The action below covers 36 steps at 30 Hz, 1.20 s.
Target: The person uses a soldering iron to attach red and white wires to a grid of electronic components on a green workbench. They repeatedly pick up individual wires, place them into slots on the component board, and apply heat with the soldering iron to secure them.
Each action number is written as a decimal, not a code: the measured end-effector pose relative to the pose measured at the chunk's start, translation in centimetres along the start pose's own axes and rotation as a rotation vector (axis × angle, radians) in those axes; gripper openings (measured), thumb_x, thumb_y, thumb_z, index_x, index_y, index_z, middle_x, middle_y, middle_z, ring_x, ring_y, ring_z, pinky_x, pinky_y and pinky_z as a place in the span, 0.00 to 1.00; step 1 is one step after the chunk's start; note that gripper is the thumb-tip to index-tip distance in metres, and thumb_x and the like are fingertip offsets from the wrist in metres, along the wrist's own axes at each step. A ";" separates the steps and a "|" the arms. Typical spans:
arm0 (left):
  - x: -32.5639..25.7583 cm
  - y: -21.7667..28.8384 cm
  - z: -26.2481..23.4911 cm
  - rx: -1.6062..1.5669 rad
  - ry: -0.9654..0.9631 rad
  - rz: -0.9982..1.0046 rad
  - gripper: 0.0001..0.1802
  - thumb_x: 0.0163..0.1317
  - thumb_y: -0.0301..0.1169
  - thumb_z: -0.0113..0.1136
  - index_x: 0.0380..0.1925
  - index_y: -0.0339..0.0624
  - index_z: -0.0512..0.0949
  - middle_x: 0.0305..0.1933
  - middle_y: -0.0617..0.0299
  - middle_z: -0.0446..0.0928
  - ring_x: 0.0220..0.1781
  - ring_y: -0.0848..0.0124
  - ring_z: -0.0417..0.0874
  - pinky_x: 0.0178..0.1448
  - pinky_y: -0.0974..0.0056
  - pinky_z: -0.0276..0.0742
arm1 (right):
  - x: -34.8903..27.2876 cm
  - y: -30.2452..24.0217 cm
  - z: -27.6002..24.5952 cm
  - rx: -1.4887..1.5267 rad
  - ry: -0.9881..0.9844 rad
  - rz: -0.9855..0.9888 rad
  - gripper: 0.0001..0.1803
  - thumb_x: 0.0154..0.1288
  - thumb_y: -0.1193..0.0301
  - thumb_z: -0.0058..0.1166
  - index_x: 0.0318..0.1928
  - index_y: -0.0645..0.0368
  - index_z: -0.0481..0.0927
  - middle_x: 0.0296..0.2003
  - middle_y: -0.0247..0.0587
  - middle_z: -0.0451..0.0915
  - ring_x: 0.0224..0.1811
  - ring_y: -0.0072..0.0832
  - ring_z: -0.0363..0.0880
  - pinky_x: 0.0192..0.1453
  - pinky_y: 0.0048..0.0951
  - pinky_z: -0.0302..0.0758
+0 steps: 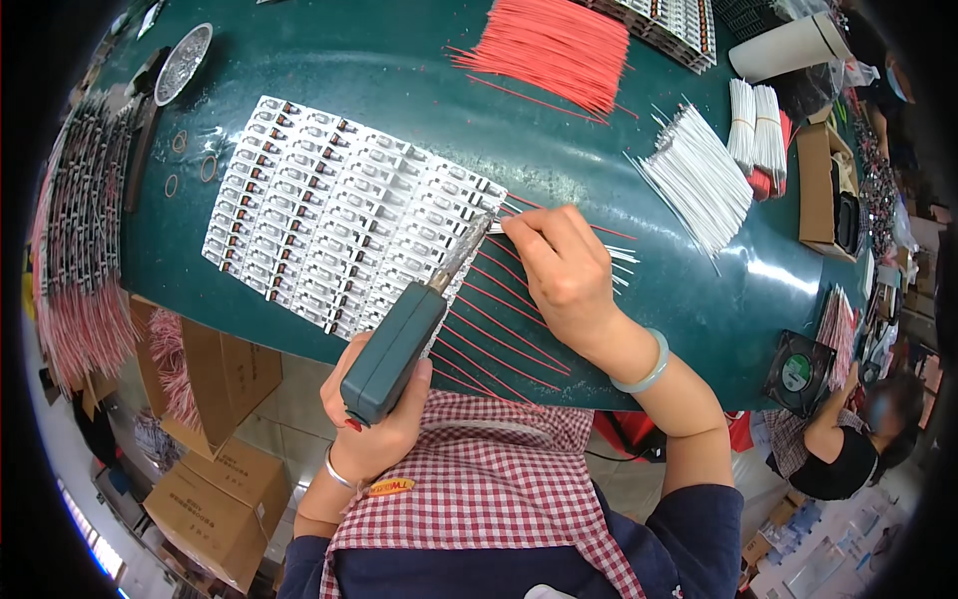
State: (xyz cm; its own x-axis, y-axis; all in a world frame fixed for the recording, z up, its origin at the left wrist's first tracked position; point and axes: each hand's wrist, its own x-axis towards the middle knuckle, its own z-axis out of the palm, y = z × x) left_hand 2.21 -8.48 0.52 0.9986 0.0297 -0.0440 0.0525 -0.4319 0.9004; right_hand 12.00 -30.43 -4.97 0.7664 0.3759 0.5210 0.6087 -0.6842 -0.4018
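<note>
My left hand [384, 409] is wrapped round a dark green soldering gun [397, 349]. Its metal tip slants up to the right edge of a white panel of small parts [329, 215], close to my right fingertips. My right hand [564, 262] is closed in a pinch on white wires [621, 262], whose far ends stick out beyond the hand. Along that edge of the panel, red wires [509, 344] run out side by side over the green table [399, 60]. The contact point between tip and wire is too small to make out.
A red wire pile [554, 50] lies at the back, a white wire pile [699, 180] to the right. A cup [788, 48], a carton [826, 190] and a small black fan [798, 367] stand farther right. A metal dish [184, 65] sits back left. A co-worker [848, 439] sits at right.
</note>
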 end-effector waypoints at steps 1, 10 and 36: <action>0.0 0.0 0.0 0.009 0.002 0.006 0.09 0.52 0.17 0.68 0.34 0.30 0.81 0.34 0.54 0.80 0.31 0.65 0.82 0.37 0.66 0.77 | 0.1 -0.2 0.0 0.002 0.003 0.012 0.14 0.49 0.83 0.60 0.40 0.66 0.82 0.34 0.41 0.79 0.33 0.36 0.78 0.34 0.32 0.77; -0.2 0.0 0.2 0.034 0.028 0.051 0.09 0.50 0.16 0.68 0.32 0.31 0.81 0.34 0.54 0.80 0.31 0.63 0.82 0.37 0.65 0.78 | 0.1 -0.1 0.1 -0.028 -0.011 -0.019 0.15 0.48 0.82 0.59 0.40 0.67 0.81 0.35 0.43 0.79 0.35 0.36 0.77 0.35 0.32 0.77; -2.2 -1.2 -0.8 0.090 0.015 0.032 0.13 0.52 0.19 0.69 0.38 0.29 0.82 0.40 0.49 0.82 0.36 0.60 0.86 0.40 0.64 0.81 | -0.7 -1.0 -0.1 -0.012 -0.043 -0.047 0.18 0.47 0.80 0.57 0.43 0.69 0.80 0.37 0.44 0.78 0.37 0.36 0.77 0.36 0.31 0.77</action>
State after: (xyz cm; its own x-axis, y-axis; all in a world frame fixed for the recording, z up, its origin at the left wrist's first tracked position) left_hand -0.06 -7.35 -0.13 0.9996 0.0274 -0.0091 0.0218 -0.5121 0.8587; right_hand 10.81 -30.04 -4.88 0.7456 0.4340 0.5057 0.6416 -0.6727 -0.3687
